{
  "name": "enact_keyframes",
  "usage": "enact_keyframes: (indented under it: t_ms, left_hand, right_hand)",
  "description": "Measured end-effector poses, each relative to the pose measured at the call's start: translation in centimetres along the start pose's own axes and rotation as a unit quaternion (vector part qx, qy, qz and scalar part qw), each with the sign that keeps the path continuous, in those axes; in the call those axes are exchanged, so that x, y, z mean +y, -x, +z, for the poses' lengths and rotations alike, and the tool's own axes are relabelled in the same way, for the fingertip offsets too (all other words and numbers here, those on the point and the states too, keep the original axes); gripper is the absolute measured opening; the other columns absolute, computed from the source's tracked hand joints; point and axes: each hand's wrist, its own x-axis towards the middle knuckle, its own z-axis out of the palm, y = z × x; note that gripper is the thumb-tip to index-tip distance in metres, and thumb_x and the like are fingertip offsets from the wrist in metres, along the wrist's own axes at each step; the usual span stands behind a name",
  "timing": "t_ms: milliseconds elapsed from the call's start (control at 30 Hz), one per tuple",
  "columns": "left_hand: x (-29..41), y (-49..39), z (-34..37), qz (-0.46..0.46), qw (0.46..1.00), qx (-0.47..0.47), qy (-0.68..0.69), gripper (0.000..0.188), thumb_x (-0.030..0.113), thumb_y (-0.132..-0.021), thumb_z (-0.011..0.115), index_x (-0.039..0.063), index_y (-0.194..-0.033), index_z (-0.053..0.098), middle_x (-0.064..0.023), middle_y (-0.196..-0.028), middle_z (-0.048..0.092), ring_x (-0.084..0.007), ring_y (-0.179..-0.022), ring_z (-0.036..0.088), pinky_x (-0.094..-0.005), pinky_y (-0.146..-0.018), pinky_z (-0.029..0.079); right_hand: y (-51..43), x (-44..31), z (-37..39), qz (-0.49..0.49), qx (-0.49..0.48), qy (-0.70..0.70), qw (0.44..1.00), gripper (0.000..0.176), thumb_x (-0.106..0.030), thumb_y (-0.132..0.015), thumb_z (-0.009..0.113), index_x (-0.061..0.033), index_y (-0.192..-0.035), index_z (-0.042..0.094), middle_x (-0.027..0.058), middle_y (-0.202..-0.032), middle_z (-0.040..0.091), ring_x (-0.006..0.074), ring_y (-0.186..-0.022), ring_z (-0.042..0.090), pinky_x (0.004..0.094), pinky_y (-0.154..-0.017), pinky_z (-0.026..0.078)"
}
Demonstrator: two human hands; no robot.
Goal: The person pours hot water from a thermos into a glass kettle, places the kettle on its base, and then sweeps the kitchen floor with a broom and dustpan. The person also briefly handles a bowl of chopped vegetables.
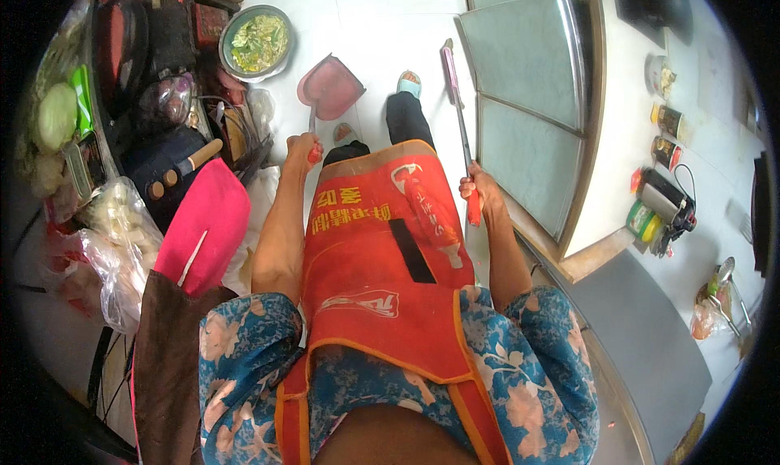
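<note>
My left hand (304, 149) grips the red handle end of a pink dustpan (332, 90), whose pan is over the white tiled floor ahead of my feet. My right hand (479, 188) is closed around the red grip of a long-handled broom (461, 121). The broom's narrow pink head (450, 69) points away from me, beside the cabinet doors. Between my arms hangs a red apron (384, 221) with orange edging. My slippered feet (409, 84) stand on the floor between the two tools, one ahead of the other.
A round basin (289, 44) of chopped greens sits at the upper left. Shelving with bags, bottles and boxes crowds the left, with a pink and brown cloth (210, 227) nearer me. Glass-front cabinet doors (530, 57) and a counter (585, 221) with jars line the right.
</note>
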Motion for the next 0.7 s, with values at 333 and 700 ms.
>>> enact_keyframes:
  t_ms: [333, 700]
  left_hand:
    - [-1.8, -0.7, -1.8, 0.033, 0.997, -0.038, 0.056, 0.008, -0.005, -0.074, 0.051, -0.005, -0.073, 0.043, -0.0109, -0.056, 0.047, -0.0199, -0.043, 0.048, -0.0324, -0.033, 0.034]
    - [-2.3, -0.3, -1.7, 0.004, 1.0, -0.009, 0.028, 0.011, 0.007, -0.082, 0.055, 0.003, -0.076, 0.048, -0.0038, -0.058, 0.048, -0.014, -0.044, 0.046, -0.026, -0.034, 0.034]
  right_hand:
    - [0.0, -2.4, -0.4, 0.024, -0.031, 0.03, 0.999, 0.004, -0.013, -0.097, 0.037, -0.0145, -0.096, 0.034, 0.0017, -0.065, 0.037, 0.0067, -0.044, 0.033, 0.0205, -0.036, 0.029]
    - [0.5, -2.0, -1.3, 0.037, -0.019, 0.051, 0.998, 0.023, -0.014, -0.095, 0.04, -0.0161, -0.117, 0.036, 0.0007, -0.062, 0.035, 0.0066, -0.042, 0.03, 0.021, -0.035, 0.03]
